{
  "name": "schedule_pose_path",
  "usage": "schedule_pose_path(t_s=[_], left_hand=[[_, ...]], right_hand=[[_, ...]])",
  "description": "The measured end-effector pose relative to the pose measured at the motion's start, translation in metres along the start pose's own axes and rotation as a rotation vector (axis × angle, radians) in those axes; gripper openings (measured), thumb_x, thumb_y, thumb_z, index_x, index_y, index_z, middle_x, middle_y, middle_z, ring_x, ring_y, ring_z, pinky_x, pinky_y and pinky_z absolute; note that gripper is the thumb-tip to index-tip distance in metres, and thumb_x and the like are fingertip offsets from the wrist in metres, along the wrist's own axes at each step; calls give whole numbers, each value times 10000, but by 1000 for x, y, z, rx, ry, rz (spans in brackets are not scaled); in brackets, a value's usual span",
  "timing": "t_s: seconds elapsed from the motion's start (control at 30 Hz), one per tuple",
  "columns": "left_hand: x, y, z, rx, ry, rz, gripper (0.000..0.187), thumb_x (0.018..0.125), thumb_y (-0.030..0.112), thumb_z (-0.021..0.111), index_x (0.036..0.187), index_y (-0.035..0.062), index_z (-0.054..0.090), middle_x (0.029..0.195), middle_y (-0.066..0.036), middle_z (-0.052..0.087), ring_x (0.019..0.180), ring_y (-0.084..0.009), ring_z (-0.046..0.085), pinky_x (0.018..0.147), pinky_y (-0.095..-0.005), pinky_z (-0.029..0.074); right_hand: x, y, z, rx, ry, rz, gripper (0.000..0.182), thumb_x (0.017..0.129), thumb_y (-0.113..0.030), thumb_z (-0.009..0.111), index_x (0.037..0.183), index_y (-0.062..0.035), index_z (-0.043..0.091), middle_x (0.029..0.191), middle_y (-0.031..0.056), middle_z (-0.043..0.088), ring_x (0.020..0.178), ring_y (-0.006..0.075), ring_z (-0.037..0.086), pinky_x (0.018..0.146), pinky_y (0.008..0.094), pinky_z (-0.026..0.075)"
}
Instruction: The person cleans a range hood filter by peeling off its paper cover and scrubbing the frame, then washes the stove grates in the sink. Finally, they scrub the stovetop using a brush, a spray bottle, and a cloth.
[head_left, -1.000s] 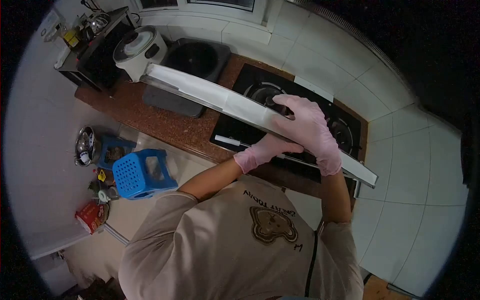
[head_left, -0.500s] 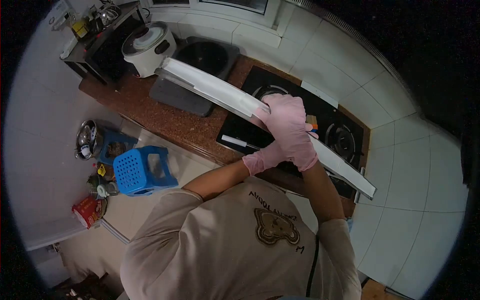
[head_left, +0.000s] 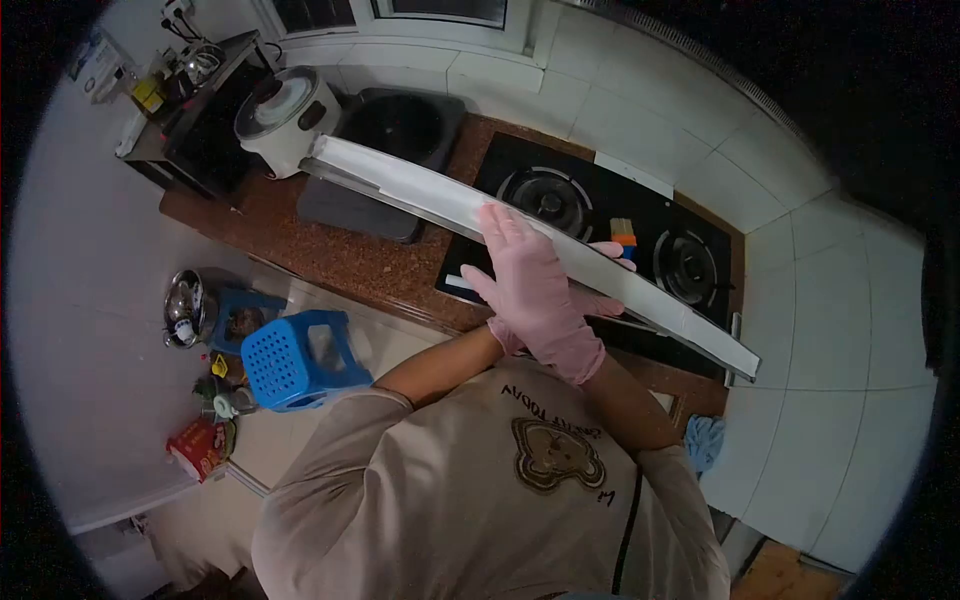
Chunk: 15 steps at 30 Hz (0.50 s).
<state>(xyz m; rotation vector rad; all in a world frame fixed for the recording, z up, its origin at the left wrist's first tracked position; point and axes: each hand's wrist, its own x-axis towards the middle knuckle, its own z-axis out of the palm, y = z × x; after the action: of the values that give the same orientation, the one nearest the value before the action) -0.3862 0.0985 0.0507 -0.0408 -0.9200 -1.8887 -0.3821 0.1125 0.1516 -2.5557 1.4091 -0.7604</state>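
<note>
A long, narrow white panel [head_left: 650, 300] with a grey metal edge slants across the view above the counter. My left hand [head_left: 598, 302], in a pink glove, reaches under my right wrist and holds the panel from below near its middle; fingers show at both long edges, and the palm is hidden. My right hand [head_left: 535, 290], also pink-gloved, crosses over it. Its fingers lie stretched on the panel's surface, with the thumb apart. Beyond the panel, a small orange and blue object [head_left: 623, 240] with a tan top stands on the black gas stove [head_left: 600, 208].
A white cooker [head_left: 290, 125] stands at the counter's back left, beside a dark covered sink area [head_left: 400, 130]. Blue stools [head_left: 278, 365], a metal pot [head_left: 185, 305] and a red package [head_left: 200, 448] are on the floor at left. A blue cloth [head_left: 704, 440] hangs at right.
My right hand has shifted left and loosened from a closed grasp to flat, stretched fingers. The left hand's fingers now show more at the panel's edges. The view has shifted slightly.
</note>
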Motion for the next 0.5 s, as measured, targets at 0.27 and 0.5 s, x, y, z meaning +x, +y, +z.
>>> schedule_pose_path(t_s=[0.27,0.5], left_hand=[[-8,0,-3,-112,11,-99,730,824,-111,718,1447,160,448,1406,-146,521,1308,-248,487,1004,-382,463],[1,25,8,-447,11,-258,526,1018,184,541,1513,152,367,1503,-194,395,1378,-281,399,1098,-423,392]], right_hand=[[-6,-9,-3,-149,-34,53,667,868,-363,668,1410,-26,476,1439,157,495,1327,292,479,1067,411,396],[-50,-7,-39,-200,161,187,580,806,-361,697,1269,-32,581,1279,111,605,1165,287,559,976,410,429]])
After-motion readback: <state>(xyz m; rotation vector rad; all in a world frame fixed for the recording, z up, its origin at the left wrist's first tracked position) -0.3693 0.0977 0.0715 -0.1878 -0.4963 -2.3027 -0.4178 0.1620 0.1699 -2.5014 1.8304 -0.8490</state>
